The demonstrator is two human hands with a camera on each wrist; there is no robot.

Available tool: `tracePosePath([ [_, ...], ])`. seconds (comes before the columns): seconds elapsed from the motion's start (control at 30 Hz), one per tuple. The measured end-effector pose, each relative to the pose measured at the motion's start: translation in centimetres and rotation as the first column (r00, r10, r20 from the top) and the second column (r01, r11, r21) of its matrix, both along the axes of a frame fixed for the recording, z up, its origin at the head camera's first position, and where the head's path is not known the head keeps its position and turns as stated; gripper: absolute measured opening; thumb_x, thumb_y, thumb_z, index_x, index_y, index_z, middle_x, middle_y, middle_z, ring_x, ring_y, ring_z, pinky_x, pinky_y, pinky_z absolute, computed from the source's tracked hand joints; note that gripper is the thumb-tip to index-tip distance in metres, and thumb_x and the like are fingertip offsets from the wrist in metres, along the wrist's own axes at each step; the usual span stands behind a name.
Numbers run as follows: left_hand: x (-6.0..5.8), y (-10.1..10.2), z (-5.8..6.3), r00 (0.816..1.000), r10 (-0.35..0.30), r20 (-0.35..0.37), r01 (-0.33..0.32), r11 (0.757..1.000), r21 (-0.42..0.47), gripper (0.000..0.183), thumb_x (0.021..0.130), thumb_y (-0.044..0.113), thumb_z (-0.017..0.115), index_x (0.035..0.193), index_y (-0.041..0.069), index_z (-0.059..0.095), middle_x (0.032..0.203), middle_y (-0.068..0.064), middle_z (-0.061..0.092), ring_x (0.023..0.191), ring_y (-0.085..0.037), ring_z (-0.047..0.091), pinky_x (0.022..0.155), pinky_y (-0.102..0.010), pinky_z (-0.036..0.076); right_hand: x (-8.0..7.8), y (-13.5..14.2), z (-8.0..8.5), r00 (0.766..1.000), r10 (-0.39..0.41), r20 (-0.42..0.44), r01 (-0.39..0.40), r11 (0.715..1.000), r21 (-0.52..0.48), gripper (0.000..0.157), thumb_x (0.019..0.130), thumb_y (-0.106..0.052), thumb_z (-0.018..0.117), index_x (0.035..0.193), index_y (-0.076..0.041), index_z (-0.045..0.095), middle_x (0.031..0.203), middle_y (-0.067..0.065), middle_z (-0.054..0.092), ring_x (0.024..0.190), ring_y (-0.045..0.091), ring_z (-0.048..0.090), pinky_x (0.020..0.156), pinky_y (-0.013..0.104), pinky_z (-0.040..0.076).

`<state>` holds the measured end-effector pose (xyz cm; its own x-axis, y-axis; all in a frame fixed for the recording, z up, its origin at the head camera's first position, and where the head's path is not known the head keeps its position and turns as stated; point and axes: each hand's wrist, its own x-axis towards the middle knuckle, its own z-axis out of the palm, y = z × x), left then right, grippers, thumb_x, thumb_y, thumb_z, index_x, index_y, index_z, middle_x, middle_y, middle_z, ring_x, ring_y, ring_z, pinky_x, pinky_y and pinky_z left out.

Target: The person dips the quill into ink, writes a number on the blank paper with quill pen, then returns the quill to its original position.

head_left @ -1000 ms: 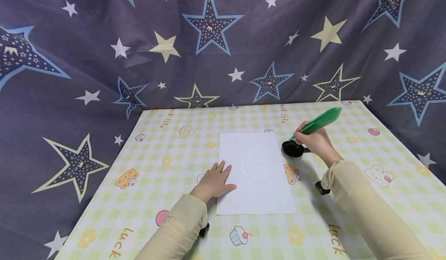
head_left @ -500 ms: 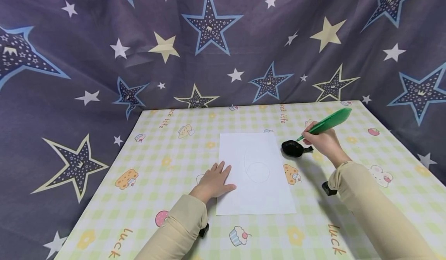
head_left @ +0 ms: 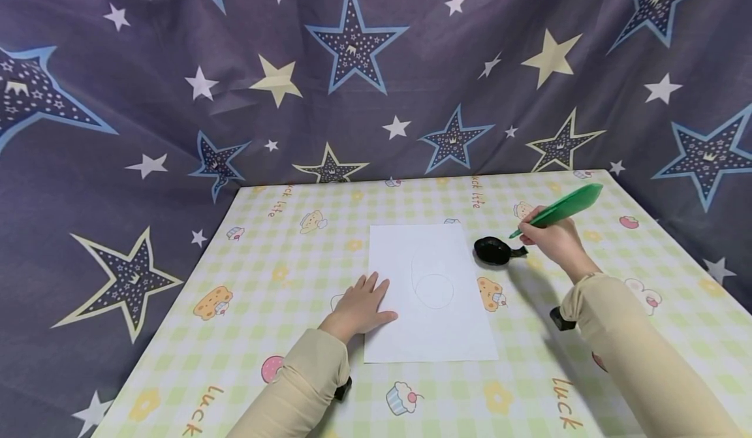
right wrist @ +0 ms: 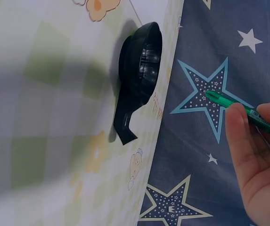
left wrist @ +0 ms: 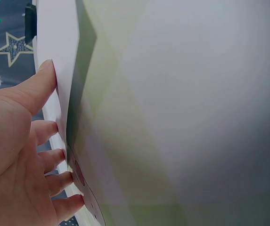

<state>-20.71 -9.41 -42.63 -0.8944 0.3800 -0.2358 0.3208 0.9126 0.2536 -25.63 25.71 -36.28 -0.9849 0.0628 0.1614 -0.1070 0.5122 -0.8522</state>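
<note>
My left hand (head_left: 360, 304) rests flat with spread fingers on the left edge of a white sheet of paper (head_left: 431, 337). A thin pencil-like line on the sheet forms a loop with a stroke rising at its left, much like a 6. In my right hand (head_left: 557, 241) I pinch a green feather-shaped pen (head_left: 572, 204) between thumb and fingers, its tip pointing down and left. Just left of that tip, beyond the paper's right edge, lies a small black pan (head_left: 493, 250) with a short handle. The right wrist view shows the pen's tip (right wrist: 212, 96) apart from the pan.
A checked tablecloth (head_left: 305, 255) printed with cakes, bears and flowers covers the table. Behind it and to both sides hangs a dark star-patterned cloth (head_left: 388, 40). Black wrist devices (head_left: 562, 319) show under both sleeves.
My right hand has moved right with the green pen, taking the tip from over the black pan to above its handle side. The left hand and paper stay put.
</note>
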Motion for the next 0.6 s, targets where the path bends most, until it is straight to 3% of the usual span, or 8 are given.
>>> tracePosePath([
  [0.6, -0.1, -0.2, -0.4, 1.000, 0.000, -0.001, 0.000, 1.000, 0.026, 0.072, 0.091, 0.049, 0.050, 0.145, 0.007, 0.029, 0.149, -0.018, 0.018, 0.136, -0.037, 0.012, 0.106, -0.051, 0.016, 0.2, 1.3, -0.6, 1.000, -0.019, 0.010, 0.019, 0.999, 0.043, 0.019, 0.088, -0.012, 0.057, 0.093, 0.006, 0.057, 0.085, 0.022, 0.065, 0.064, 0.009, 0.064, 0.063, 0.025, 0.054],
])
